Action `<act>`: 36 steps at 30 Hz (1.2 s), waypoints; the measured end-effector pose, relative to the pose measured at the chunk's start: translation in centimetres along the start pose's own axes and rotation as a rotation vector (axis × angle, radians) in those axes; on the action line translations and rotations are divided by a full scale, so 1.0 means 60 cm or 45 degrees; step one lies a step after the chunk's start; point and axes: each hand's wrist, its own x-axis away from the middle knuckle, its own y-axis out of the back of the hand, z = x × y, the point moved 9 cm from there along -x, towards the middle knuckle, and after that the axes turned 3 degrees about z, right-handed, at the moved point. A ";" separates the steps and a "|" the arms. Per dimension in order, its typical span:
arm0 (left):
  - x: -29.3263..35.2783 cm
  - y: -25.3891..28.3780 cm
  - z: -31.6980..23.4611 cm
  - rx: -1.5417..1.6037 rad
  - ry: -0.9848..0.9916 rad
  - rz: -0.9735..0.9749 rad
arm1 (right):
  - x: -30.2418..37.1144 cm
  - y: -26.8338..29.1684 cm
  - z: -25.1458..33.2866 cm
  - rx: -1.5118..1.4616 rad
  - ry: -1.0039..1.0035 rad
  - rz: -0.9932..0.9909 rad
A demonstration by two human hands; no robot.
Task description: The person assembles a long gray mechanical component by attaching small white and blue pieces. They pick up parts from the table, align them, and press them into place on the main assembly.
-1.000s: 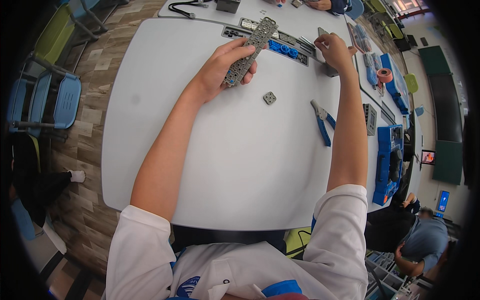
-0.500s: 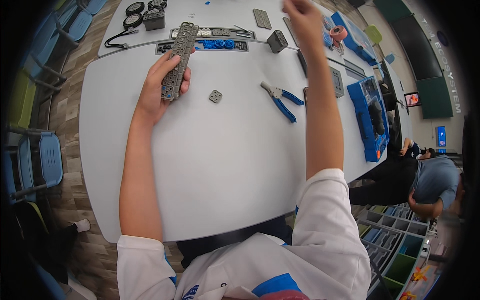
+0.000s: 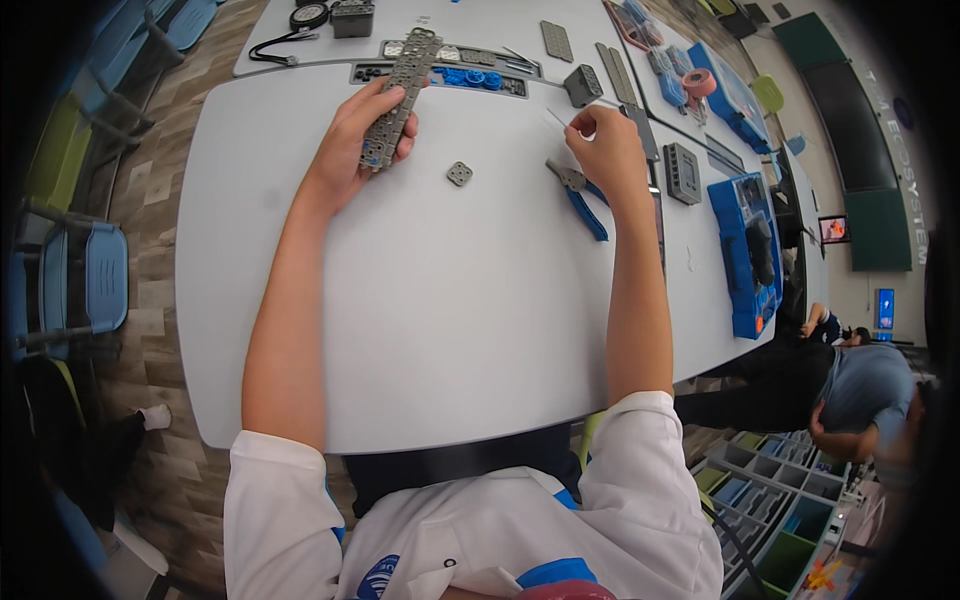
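My left hand (image 3: 343,152) is wrapped round a long grey perforated building beam (image 3: 404,92), which is held tilted above the table. Between the fingertips of my right hand (image 3: 610,145) is a thin metal rod (image 3: 556,118), its free end pointing up and left. Just below that hand lie blue-handled pliers (image 3: 586,214), partly covered by the wrist. A small grey four-lobed connector plate (image 3: 459,174) rests on the white table (image 3: 460,310), between my two hands.
Behind my hands, a parts tray (image 3: 510,86) holds blue and grey pieces. A dark grey block (image 3: 582,86) stands right of it. Farther right are a grey control box (image 3: 682,173) and an open blue case (image 3: 742,255). A black cable (image 3: 275,48) lies far left. A person (image 3: 850,385) is at the right.
My right hand has come back from the far side of the table, and a thin metal rod now shows in its fingers. The left hand still holds the beam. The whole view has shifted slightly.
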 end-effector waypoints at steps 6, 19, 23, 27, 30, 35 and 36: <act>-0.003 0.004 0.001 -0.037 0.009 -0.012 | -0.048 -0.012 -0.007 0.115 -0.093 0.110; -0.001 0.009 0.004 0.003 0.036 -0.031 | -0.248 -0.111 0.065 0.369 0.235 0.177; -0.004 0.008 0.008 0.007 0.040 -0.033 | -0.234 -0.100 0.067 0.268 0.296 0.134; -0.003 0.008 0.007 0.023 0.036 -0.022 | -0.226 -0.087 0.069 0.239 0.317 0.093; -0.002 0.008 0.007 0.030 0.033 -0.040 | -0.214 -0.106 0.070 0.382 0.368 0.213; -0.002 0.006 0.004 0.052 0.020 -0.003 | -0.200 -0.074 0.078 0.251 0.417 0.135; -0.004 0.005 0.002 0.057 0.011 0.013 | -0.196 -0.058 0.078 0.243 0.393 0.123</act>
